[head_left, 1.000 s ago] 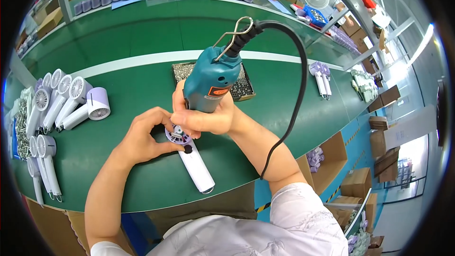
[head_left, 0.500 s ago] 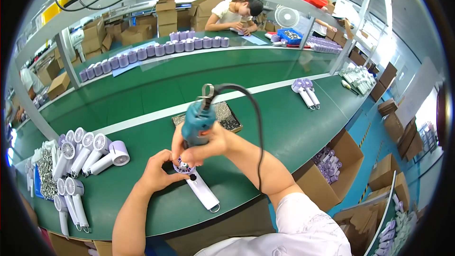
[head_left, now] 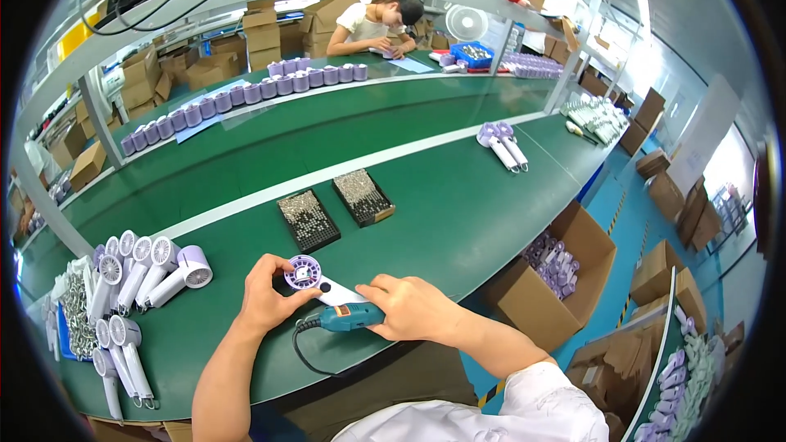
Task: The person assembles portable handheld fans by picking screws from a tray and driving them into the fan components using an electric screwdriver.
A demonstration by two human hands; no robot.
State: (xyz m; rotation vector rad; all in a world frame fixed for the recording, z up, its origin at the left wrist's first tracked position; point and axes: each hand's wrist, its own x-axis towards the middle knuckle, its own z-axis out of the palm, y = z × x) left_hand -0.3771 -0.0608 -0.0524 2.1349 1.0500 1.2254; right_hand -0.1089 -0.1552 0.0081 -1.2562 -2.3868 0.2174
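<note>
A white handheld fan (head_left: 304, 272) lies on the green bench top, its round purple head exposed with inner parts showing. My left hand (head_left: 268, 293) is closed around the head, thumb on one side and fingers on the other. Across the fan's white handle, a teal electric screwdriver (head_left: 348, 317) is held low and sideways in my right hand (head_left: 412, 308). Its black cord loops from the left end down onto the bench. My right hand covers the tool's other end and most of the fan handle, so its tip is hidden.
Two black trays of small screws, a left one (head_left: 308, 219) and a right one (head_left: 362, 195), lie beyond the fan. Several assembled fans (head_left: 151, 266) are grouped at left. Two fans (head_left: 503, 146) rest at far right. A carton (head_left: 557, 266) of purple parts stands beside the bench. Opposite, a person (head_left: 372, 29) works.
My right hand has lowered the screwdriver from upright over the fan head to lying sideways by the handle. Both screw trays now show fully. The whole view has shifted slightly.
</note>
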